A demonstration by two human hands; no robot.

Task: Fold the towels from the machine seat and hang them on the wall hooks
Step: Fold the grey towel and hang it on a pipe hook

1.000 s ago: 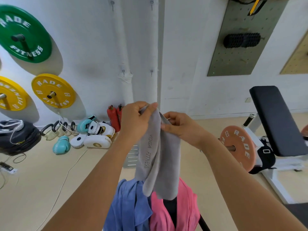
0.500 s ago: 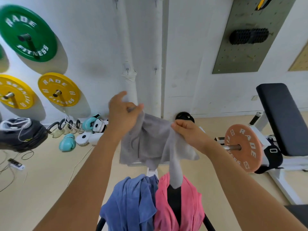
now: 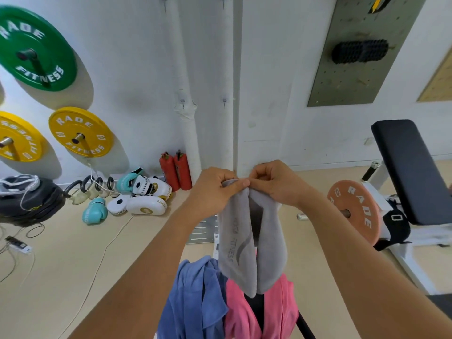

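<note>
Both our hands, left hand (image 3: pixel 215 189) and right hand (image 3: pixel 274 184), pinch the folded grey towel (image 3: pixel 249 245) with curled fingers above blue towel (image 3: pixel 195 297) and pink towel (image 3: pixel 276 307).

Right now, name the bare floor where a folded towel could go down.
Free: floor between the teal glove and blue towel. Crowded: wall base with pads and extinguishers; right side, around the bench and plate.

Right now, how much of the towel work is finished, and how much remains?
Nothing looks finished: the wall hooks carry no towels. In hand: the left hand and the right hand pinch the top edge of the grey towel, which hangs doubled. Left: hanging it, then folding and hanging the blue towel and the pink towel, both still crumpled below.
</note>
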